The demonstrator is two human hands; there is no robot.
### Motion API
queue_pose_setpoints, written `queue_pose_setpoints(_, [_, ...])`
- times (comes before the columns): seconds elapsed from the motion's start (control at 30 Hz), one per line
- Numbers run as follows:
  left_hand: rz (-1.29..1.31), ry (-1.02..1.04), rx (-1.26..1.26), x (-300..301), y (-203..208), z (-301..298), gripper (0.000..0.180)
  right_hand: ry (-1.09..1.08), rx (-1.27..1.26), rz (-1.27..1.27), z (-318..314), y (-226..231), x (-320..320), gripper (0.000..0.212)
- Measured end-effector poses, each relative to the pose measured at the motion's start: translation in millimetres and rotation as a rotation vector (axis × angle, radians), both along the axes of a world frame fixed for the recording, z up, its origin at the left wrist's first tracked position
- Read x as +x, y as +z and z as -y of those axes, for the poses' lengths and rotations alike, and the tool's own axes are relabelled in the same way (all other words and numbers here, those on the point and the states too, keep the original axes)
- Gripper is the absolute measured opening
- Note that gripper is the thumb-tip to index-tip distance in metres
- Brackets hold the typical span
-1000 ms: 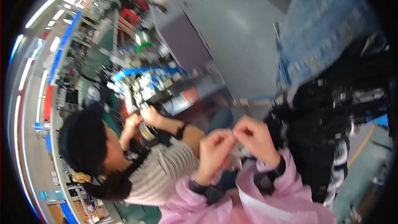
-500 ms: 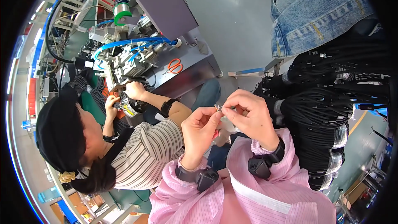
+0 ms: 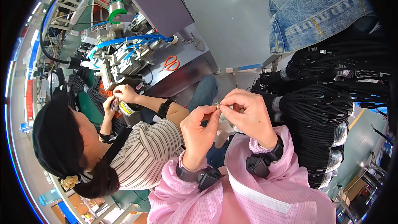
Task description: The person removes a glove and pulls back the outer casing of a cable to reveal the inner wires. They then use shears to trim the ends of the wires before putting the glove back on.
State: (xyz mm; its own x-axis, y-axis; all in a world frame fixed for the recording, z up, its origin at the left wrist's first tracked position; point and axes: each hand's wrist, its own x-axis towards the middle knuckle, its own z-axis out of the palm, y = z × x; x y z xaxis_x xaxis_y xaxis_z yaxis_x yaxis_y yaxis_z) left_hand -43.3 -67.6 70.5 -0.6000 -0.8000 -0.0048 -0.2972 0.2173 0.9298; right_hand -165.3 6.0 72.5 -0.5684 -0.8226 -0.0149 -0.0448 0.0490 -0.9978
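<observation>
Both my hands are raised in front of my chest, fingertips nearly meeting. Between them is the end of a thin cable with fine wire strands [image 3: 217, 105], very small in the picture. My left hand [image 3: 200, 130] pinches it between thumb and forefinger from the left. From the right, my right hand [image 3: 248, 114] pinches the same spot, thumb and forefinger pressed together and the other fingers curled. Most of the cable is hidden behind my fingers.
At my left a co-worker in a striped shirt [image 3: 145, 149] handles something at a bench machine [image 3: 124, 54]. Orange-handled scissors [image 3: 171, 63] lie on the machine's base, near a green-rimmed wire spool [image 3: 117, 11]. Thick bundles of black cables [image 3: 317, 120] hang at my right, below a denim garment [image 3: 317, 14].
The strands spread less widely between my fingertips than before. My hands stay almost in place. The co-worker's hands have come closer together, and the whole view has shifted slightly.
</observation>
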Motion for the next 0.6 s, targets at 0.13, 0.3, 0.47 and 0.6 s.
queue_pose_setpoints(0.13, [0.004,-0.007,0.006,-0.1,2.1,-0.6,0.009,0.005,-0.016,0.060,0.4,-3.5,0.9,0.004])
queue_pose_setpoints(0.3, [-0.022,-0.007,0.149,2.1,5.8,-0.8,0.008,0.036,-0.048,0.275,1.5,-5.6,1.8,0.003])
queue_pose_setpoints(0.47, [-0.111,-0.026,0.337,7.0,3.9,2.1,0.011,0.082,-0.069,0.456,2.5,-9.5,3.2,0.004])
queue_pose_setpoints(0.6, [-0.215,-0.005,0.360,0.5,17.2,5.2,0.010,0.043,-0.143,0.412,4.8,-11.5,8.9,0.002])
